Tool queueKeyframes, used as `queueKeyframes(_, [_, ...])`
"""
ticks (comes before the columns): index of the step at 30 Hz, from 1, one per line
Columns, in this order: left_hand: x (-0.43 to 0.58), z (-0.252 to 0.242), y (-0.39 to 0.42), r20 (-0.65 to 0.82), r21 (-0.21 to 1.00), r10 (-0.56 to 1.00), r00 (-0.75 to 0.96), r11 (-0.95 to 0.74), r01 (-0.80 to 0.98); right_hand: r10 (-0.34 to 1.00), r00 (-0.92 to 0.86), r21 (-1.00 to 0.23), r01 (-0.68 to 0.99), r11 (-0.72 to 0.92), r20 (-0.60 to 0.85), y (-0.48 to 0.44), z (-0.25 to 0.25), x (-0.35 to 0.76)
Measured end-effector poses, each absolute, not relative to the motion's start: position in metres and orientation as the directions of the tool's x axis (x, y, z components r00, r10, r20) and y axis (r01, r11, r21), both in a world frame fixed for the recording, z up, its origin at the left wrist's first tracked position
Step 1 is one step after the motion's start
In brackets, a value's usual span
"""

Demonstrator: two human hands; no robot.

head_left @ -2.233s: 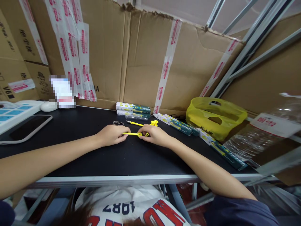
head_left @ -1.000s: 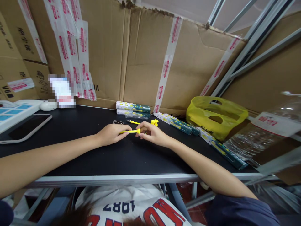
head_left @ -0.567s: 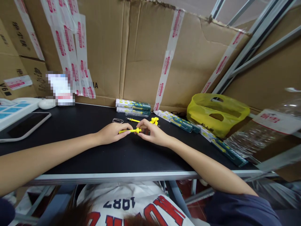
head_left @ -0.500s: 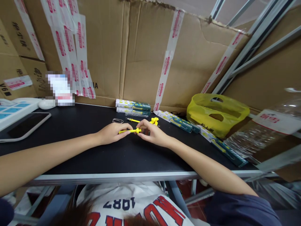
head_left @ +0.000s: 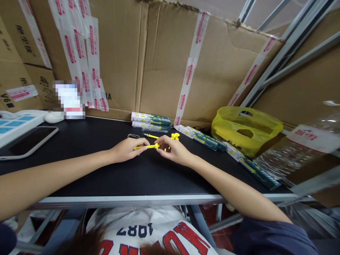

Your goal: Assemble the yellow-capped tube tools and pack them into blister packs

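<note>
The left hand [head_left: 126,150] rests mid-surface, its fingers pinched shut on the left end of a thin yellow stick [head_left: 147,146], which is held level just above the black surface [head_left: 79,141]. A wire clip [head_left: 133,136] lies just behind that hand. The right hand [head_left: 175,152] clamps thumb and forefinger on the stick's right end. Boxed packs [head_left: 205,140] lie toward the right edge, and a yellow bag [head_left: 245,131] sits at the back right corner.

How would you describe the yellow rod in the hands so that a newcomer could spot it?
Look at the middle of the black tabletop, where the left hand and right hand meet. The thin yellow rod is pinched between them, unlike the loose yellow rod lying just behind.
</note>
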State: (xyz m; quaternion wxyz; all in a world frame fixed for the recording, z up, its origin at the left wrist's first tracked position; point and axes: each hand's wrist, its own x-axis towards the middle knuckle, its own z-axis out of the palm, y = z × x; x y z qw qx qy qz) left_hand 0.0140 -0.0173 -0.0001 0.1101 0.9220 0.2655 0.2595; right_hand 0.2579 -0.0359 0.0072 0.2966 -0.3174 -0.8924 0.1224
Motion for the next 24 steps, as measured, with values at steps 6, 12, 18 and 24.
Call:
queueKeyframes(6, [0.011, 0.000, -0.014, 0.471, 0.226, 0.553, 0.687, -0.829, 0.512, 0.682, -0.586, -0.464, 0.503, 0.730, 0.437, -0.031, 0.013, 0.263])
queueKeyframes(12, [0.012, -0.001, -0.019, 0.519, 0.089, 0.461, 0.720, -0.867, 0.490, 0.724, -0.594, -0.513, 0.525, 0.679, 0.351, -0.043, 0.018, 0.254])
queueKeyframes(18, [0.015, -0.002, -0.023, 0.513, 0.055, 0.459, 0.726, -0.861, 0.505, 0.766, -0.577, -0.513, 0.584, 0.629, 0.283, -0.049, 0.015, 0.247])
queueKeyframes(24, [0.021, -0.004, -0.028, 0.442, 0.125, 0.523, 0.729, -0.840, 0.528, 0.695, -0.641, -0.220, 0.664, 0.715, 0.326, -0.051, 0.003, 0.244])
